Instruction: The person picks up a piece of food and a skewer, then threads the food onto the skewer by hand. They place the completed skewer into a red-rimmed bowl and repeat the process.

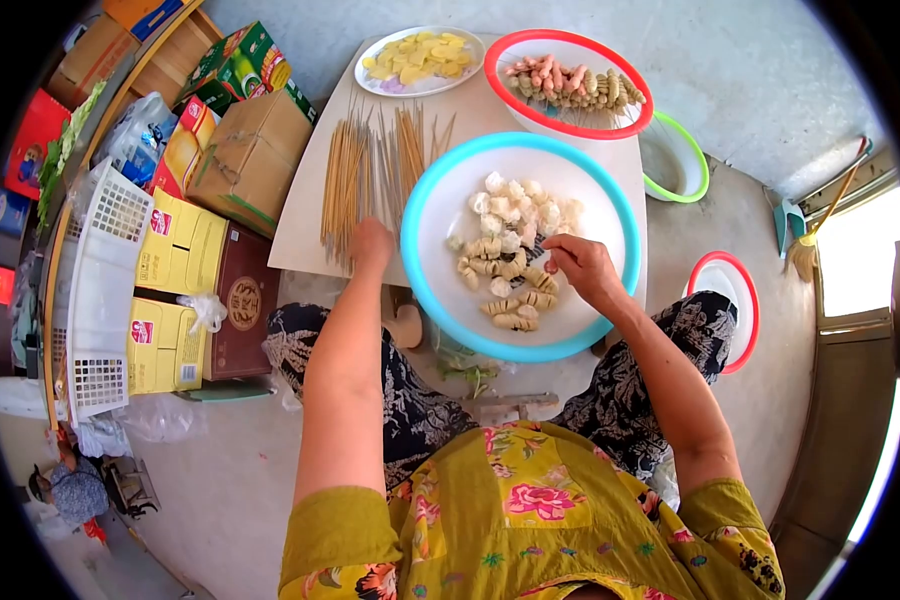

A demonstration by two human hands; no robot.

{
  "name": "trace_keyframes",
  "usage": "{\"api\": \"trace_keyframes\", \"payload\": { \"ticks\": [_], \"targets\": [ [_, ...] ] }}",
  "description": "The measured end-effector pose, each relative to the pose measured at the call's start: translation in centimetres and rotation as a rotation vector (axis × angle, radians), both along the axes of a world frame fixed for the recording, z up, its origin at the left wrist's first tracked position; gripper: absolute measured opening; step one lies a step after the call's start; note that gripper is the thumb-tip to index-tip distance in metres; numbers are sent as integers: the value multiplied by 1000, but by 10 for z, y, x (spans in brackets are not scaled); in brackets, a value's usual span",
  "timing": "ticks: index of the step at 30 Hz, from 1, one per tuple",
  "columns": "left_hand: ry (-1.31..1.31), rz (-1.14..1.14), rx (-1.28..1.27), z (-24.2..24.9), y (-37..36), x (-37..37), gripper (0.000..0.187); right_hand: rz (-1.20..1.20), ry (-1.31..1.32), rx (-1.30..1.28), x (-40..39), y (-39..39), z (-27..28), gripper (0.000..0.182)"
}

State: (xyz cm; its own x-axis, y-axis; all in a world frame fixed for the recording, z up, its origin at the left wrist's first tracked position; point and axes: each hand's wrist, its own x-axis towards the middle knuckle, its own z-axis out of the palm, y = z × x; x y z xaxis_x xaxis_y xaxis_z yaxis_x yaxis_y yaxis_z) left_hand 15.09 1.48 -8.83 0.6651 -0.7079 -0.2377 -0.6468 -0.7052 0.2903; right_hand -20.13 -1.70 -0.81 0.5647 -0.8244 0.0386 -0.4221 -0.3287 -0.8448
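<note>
My left hand (371, 243) is at the lower ends of a row of thin wooden skewers (342, 190) on the table; its fingers are mostly hidden behind the back of the hand. My right hand (582, 265) is above the right part of a white basin with a blue rim (425, 270). Its thumb and fingers are pinched together, and what they hold, if anything, is too small to name. Inside the basin lie whitish food clumps (515, 205) and beige, ridged food pieces (515, 312). Several grey skewers (382, 160) lie among the wooden ones.
Behind stand an oval plate of yellow slices (420, 58) and a red-rimmed basin (505, 100) with pink and beige skewered food. A green-rimmed basin (698, 180) and another red-rimmed basin (750, 300) are at right. Cardboard boxes (250, 150) and a white plastic basket (110, 280) are at left.
</note>
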Motion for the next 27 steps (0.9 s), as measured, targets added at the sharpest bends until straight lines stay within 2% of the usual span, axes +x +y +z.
{"api": "trace_keyframes", "payload": {
  "ticks": [7,14,16,19,27],
  "targets": [
    [23,31,-17,13,2,-9,22,-10,-27,-8,1,1,0,17],
    [-48,28,-67,-24,-4,12,18,6,7,-35,0,1,-3,19],
    [32,16,0,-6,-4,5,16,8,-2,-37,0,1,-3,19],
    [-5,7,-8,6,-1,-2,16,4,-1,-40,1,1,-2,19],
    [-68,-37,0,0,-3,4,15,25,13,-37,3,4,0,16]
  ]
}}
